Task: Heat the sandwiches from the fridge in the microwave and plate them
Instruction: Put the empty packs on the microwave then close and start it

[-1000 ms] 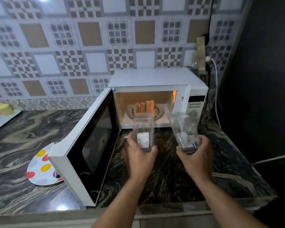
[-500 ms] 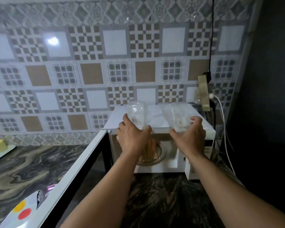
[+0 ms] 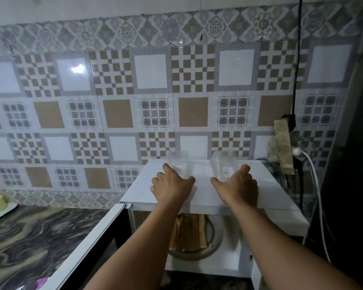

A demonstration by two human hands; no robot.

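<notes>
My left hand (image 3: 172,185) and right hand (image 3: 237,185) each curl around an empty clear plastic box, left (image 3: 179,165) and right (image 3: 223,166), standing on the white microwave's top (image 3: 199,197). Toasted sandwiches (image 3: 189,233) sit inside on its round plate (image 3: 215,237), partly hidden by my arms.

Both hands (image 3: 173,186) (image 3: 238,188) touch clear containers (image 3: 179,165) (image 3: 223,165) atop the microwave (image 3: 266,195).

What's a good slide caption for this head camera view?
Both hands set clear boxes atop the open microwave.
</notes>
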